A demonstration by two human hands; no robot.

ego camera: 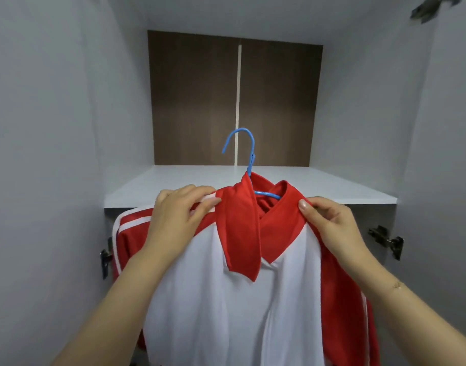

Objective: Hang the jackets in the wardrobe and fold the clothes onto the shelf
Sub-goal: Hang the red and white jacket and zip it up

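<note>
Red and white jacket (234, 299) on blue hanger (249, 159), held up in front of the open wardrobe.

My left hand (177, 217) lies over the jacket's left shoulder, fingers nearly straight, tips touching the red collar. My right hand (329, 225) pinches the collar's right edge, thumb on top, fingers curled beneath. The hanger hook is free, hooked on nothing I can see, in front of the white shelf (173, 186) and brown back panel (194, 101). The jacket hangs below shelf level, between grey doors; metal hinges (386, 240) at both sides.
</note>
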